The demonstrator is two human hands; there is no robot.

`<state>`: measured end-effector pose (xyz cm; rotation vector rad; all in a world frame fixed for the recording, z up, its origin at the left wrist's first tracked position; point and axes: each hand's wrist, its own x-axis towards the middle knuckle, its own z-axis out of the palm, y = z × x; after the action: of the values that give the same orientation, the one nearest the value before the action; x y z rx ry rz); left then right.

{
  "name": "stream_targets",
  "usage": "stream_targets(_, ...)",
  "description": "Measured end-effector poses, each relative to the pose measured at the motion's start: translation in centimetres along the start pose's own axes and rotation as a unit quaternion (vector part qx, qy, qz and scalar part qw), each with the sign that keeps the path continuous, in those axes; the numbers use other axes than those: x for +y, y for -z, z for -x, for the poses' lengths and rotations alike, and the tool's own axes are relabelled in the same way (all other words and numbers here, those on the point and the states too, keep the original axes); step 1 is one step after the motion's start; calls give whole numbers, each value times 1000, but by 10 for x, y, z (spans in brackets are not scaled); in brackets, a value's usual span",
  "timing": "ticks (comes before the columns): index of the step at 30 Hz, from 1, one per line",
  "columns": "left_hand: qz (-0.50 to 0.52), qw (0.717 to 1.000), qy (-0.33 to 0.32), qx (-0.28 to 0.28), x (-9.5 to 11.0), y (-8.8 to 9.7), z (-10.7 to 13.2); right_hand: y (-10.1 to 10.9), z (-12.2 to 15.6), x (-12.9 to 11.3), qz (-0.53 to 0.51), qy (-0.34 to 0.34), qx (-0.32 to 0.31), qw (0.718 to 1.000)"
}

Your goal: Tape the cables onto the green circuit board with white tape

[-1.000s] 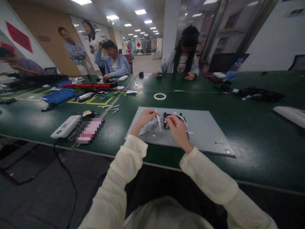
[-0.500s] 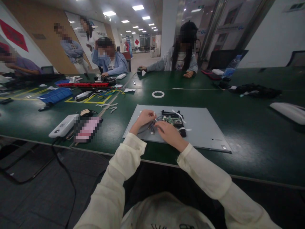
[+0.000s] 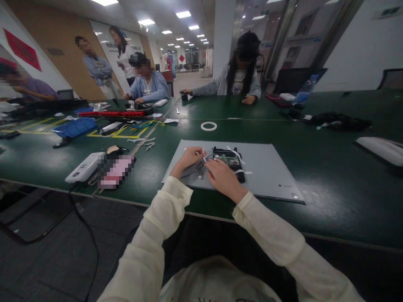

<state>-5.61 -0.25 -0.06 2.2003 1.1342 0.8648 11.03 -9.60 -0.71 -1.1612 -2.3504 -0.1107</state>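
A flat grey panel (image 3: 267,172) lies on the green table, with a green circuit board (image 3: 229,159) in a black bracket (image 3: 241,176) on top of it. Grey cables (image 3: 191,169) run out to the left of the board. My left hand (image 3: 190,156) is closed, thumb and fingertips pinching a short white tape strip (image 3: 204,159) above the cables. Close by on the right, my right hand (image 3: 223,175) rests low with bent fingers against the cables at the strip's lower end; its fingertips are partly hidden. White tape pieces (image 3: 244,172) stick to the bracket.
A white tape roll (image 3: 208,126) lies behind the panel. To the left are a white power box (image 3: 85,167), a pink phone-like object (image 3: 117,172), a blue bin (image 3: 74,127) and loose wires (image 3: 146,125). Co-workers (image 3: 241,71) sit across the table.
My right fingers have flattened and lowered a little over the cables. My left hand stays nearly in place. Across the table, a person's raised arm has come down from the head.
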Motion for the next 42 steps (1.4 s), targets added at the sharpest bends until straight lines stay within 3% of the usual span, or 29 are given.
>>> stream_targets(8, -90, 996, -10, -9, 0, -3, -2, 0, 1, -4, 46, 27, -31, 998)
stream_targets(26, -166, 985, -51, 6, -8, -9, -4, 1, -1, -13, 114, 46, -83, 989)
stream_targets(35, -208, 976, -63, 11, -2, -5, -2, 2, -2, -13, 114, 45, -93, 988)
stream_targets(42, -305, 952, -19, 13, 0, -8, -1, 1, -1, -13, 110, 42, -96, 988)
